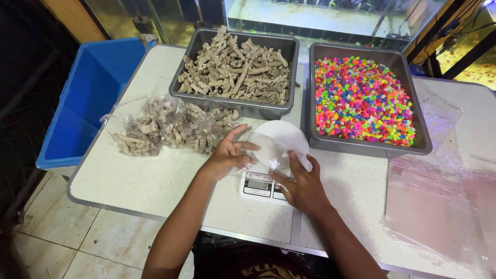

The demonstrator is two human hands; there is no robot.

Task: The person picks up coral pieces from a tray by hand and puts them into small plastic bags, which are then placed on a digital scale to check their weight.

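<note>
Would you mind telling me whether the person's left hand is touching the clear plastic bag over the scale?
Touching. The head view shows the left hand with its fingers laid on the clear plastic bag above the scale.

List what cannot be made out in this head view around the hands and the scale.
- Scale readout: too small, and the right hand covers part of the front.
- Clear bag between left hand and right hand: transparent, edges and any contents unclear.
- Pile of clear bags: cut off by the right edge.
- Blue bin: its bottom is in shadow.
- Tank behind the trays: cut off by the top edge.
</note>
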